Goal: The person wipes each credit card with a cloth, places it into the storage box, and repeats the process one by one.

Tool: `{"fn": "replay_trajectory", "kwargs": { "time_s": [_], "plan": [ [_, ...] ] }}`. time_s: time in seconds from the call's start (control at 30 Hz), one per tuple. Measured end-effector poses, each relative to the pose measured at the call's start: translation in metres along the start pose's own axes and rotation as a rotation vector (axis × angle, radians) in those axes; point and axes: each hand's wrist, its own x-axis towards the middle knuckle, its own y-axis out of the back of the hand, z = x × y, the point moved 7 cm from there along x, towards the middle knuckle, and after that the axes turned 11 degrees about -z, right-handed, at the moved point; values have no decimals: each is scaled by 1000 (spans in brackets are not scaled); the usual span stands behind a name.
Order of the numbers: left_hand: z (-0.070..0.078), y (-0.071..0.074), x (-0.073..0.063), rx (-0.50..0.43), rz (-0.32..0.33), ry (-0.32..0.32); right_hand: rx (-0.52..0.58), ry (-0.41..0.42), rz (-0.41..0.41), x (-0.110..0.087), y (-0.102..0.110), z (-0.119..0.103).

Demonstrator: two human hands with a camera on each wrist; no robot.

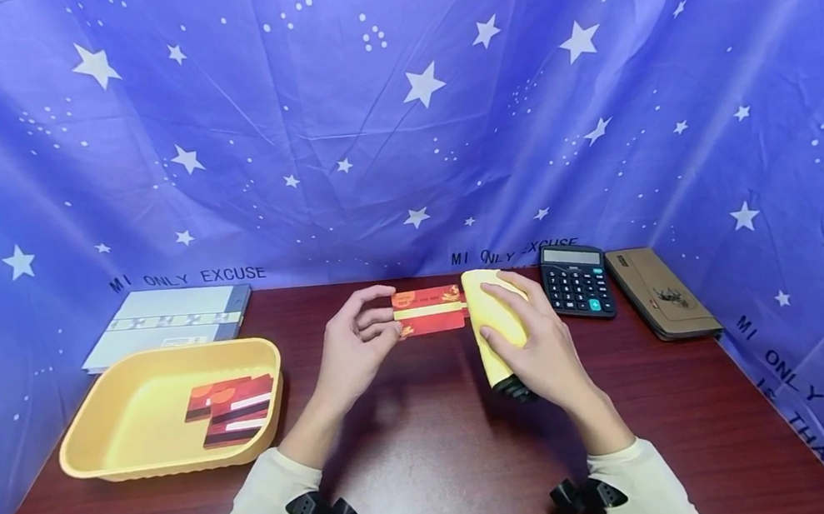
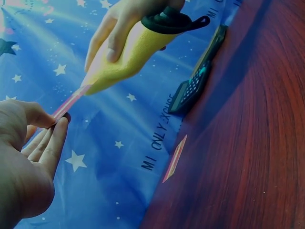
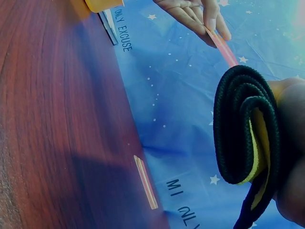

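Note:
In the head view my left hand (image 1: 354, 347) pinches a red bank card (image 1: 430, 323) by its left end, thumb below and fingers above. A folded yellow cloth (image 1: 494, 332) with dark edging is gripped in my right hand (image 1: 545, 348), just right of the card. Seen from the left wrist, the held card (image 2: 70, 102) reaches up to the cloth (image 2: 128, 57); I cannot tell whether they touch. The cloth's rolled dark edge (image 3: 245, 129) hides the card's far end in the right wrist view. Another card (image 3: 145, 182) lies on the table near the curtain.
A yellow basin (image 1: 114, 470) at the left holds several red cards (image 1: 236, 414). Behind it lies a grey-white flat box or book (image 1: 170, 320). At the back right are a black calculator (image 1: 576, 283) and a brown wallet (image 1: 663, 293). A blue starry curtain (image 1: 337, 114) encloses the table.

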Motion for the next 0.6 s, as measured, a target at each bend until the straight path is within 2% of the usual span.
{"fn": "replay_trajectory", "kwargs": {
  "time_s": [0.2, 0.33, 0.43, 0.6],
  "plan": [
    [0, 2, -1, 72, 15, 28, 10, -16, -2, 0, 2, 3],
    [0, 1, -2, 79, 0, 40, 10, -23, -7, 0, 2, 4],
    [2, 0, -2, 48, -17, 16, 8, -24, -7, 0, 2, 5],
    [6, 0, -2, 9, -24, -62, 8, -24, -4, 1, 3, 5]
  ]
}}
